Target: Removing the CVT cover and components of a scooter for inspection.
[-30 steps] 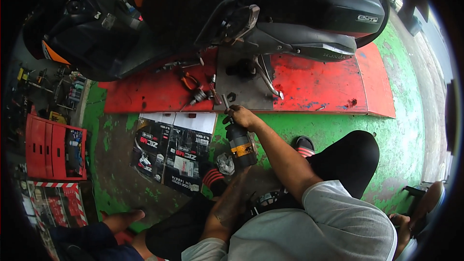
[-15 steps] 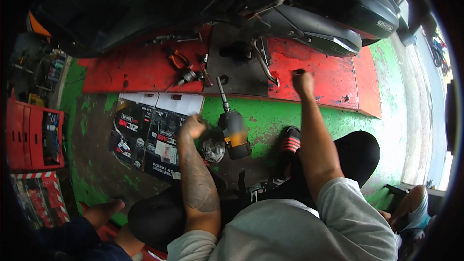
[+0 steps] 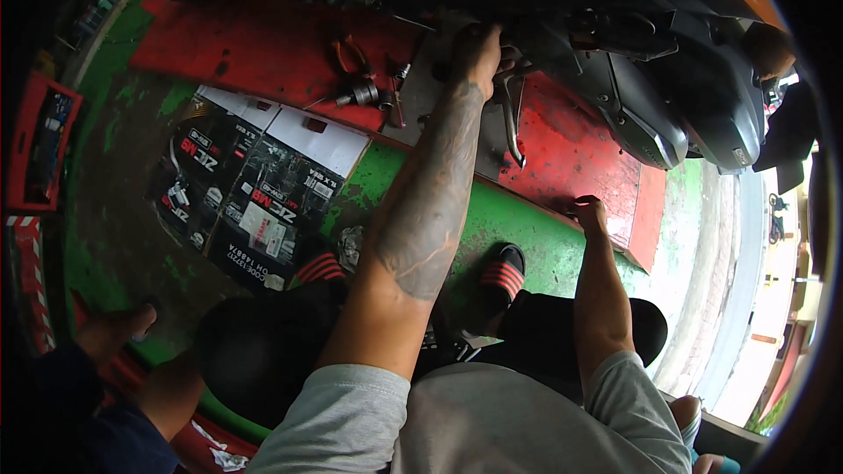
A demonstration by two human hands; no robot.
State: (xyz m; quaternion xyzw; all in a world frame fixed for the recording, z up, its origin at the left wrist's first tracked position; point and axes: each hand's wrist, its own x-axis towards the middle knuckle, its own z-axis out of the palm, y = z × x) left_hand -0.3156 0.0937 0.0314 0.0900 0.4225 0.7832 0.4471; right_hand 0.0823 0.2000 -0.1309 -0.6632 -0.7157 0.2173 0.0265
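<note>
Stretched far forward, my left hand (image 3: 481, 61) is at the dark underside of the scooter (image 3: 615, 88), just above its metal stand (image 3: 514, 127). Its fingers are curled, and what they grip is hidden among the dark parts. My right hand (image 3: 591, 211) hovers by the front edge of the red platform (image 3: 580, 145), its fingers bent inward; anything in them is too small to make out. Left of my left forearm, orange-handled pliers (image 3: 351, 54) and a silver-and-black cylindrical tool (image 3: 358, 93) lie on the platform.
Flattened black-and-white cardboard (image 3: 255, 184) covers part of the green floor at left. Crumpled clear plastic (image 3: 350, 246) lies beside my left forearm. A red tool cabinet (image 3: 39, 140) stands far left. Another person's leg (image 3: 118, 333) shows at lower left.
My left hand has reached forward to the scooter's underside. My right hand has moved right and nearer me. The view has shifted, and the yellow-and-black power driver no longer shows.
</note>
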